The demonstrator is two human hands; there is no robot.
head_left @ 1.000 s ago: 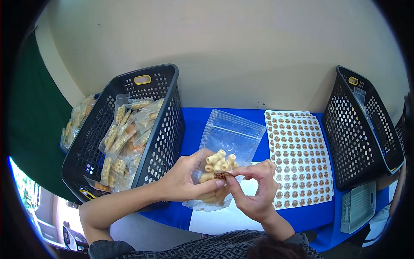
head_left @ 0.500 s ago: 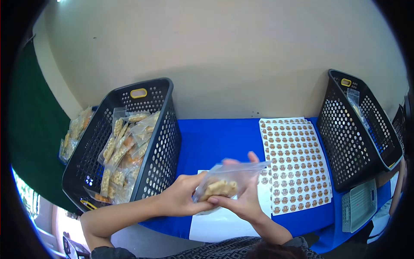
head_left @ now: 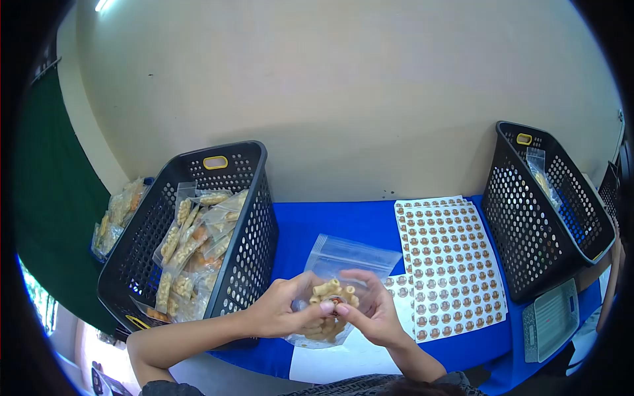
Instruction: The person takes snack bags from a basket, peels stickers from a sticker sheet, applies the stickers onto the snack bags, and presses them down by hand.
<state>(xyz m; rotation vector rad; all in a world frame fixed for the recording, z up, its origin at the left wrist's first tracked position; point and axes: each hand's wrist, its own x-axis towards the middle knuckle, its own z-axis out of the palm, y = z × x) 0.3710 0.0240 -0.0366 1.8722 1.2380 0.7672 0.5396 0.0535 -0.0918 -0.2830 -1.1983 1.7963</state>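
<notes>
A clear zip bag (head_left: pixel 353 256) of pale tube-shaped snacks (head_left: pixel 323 329) is between my hands above the table, its zip end pointing away from me. My left hand (head_left: pixel 287 309) grips the bag's left side, fingers curled behind it. On the right side my right hand (head_left: pixel 378 315) holds it the same way. Both thumbs meet at a small round brown sticker (head_left: pixel 335 304) on the bag's front, partly covered by the thumb tips. White sticker sheets (head_left: pixel 456 270) with rows of round brown stickers lie to the right of my hands.
At left a black basket (head_left: pixel 241 264) holds many filled snack bags, with more bags (head_left: pixel 119 214) beyond it. Another black basket (head_left: pixel 528 244) stands at right with a bag inside. A grey tray (head_left: pixel 551 323) sits near the right edge of the blue-covered table (head_left: pixel 304 224).
The bag has turned so its zip end points away from me, and both thumbs have come together on a round sticker at its front. The view has tilted slightly upward.
</notes>
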